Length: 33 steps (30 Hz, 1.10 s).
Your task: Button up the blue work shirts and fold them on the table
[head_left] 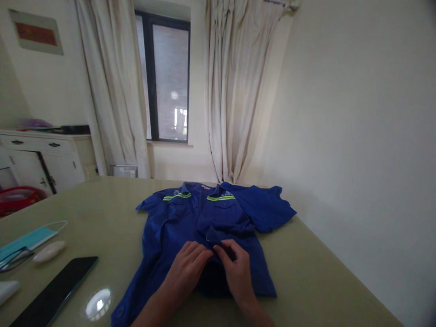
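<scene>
A blue work shirt (184, 218) with yellow-green stripes on its chest lies spread out on the table, collar at the far end. One sleeve is laid out to the right; at the left a long strip of blue cloth with a button reaches the near edge. My left hand (189, 263) and my right hand (235, 268) meet at the lower middle of the front. Both pinch the shirt's front edge, and a bit of fabric stands up just beyond the fingertips. What exactly lies between the fingers is hidden.
On the table (112, 209) at left lie a black phone (56, 290), a blue face mask (29, 240), glasses (15, 259) and a pale oval object (49, 251). A white wall (357, 159) runs along the right side. Curtains (235, 91) and a cabinet (61, 159) stand beyond.
</scene>
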Each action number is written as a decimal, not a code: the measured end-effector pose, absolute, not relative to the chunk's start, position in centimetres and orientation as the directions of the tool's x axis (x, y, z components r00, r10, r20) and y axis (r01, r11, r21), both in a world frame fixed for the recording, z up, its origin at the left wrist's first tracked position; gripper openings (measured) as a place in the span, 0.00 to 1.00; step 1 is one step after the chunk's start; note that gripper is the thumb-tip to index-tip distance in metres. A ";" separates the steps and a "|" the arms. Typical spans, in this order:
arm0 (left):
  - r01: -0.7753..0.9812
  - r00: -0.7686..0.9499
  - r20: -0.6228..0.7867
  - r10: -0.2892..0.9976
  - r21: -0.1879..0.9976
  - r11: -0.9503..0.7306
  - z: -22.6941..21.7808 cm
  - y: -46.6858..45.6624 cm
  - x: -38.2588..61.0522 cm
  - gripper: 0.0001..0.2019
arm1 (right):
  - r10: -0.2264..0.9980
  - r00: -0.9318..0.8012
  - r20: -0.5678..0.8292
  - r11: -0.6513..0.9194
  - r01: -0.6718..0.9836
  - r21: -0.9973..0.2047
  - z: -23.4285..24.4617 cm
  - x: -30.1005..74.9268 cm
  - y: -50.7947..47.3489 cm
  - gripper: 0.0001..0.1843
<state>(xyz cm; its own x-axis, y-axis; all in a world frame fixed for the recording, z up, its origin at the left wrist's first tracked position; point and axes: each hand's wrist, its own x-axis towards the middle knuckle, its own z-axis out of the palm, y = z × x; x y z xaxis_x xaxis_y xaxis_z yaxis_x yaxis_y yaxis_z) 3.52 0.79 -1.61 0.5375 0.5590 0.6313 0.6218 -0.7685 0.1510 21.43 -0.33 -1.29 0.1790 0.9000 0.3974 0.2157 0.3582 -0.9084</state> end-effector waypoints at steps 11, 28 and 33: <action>0.646 0.451 0.645 0.617 0.241 -0.724 -2.1 0.8 3.8 0.07 | 0.930 0.100 0.353 0.320 0.251 -0.914 -1.8 21.4 0.0 0.18; 0.636 0.304 0.622 0.722 0.431 -0.640 -2.8 1.4 3.9 0.07 | 0.935 0.025 0.354 0.338 0.243 -0.909 -2.2 21.6 0.3 0.07; 0.597 0.248 0.573 0.781 0.545 -0.589 -3.3 1.7 3.8 0.08 | 0.907 -0.035 0.419 0.413 0.270 -0.870 -1.8 21.7 -0.2 0.05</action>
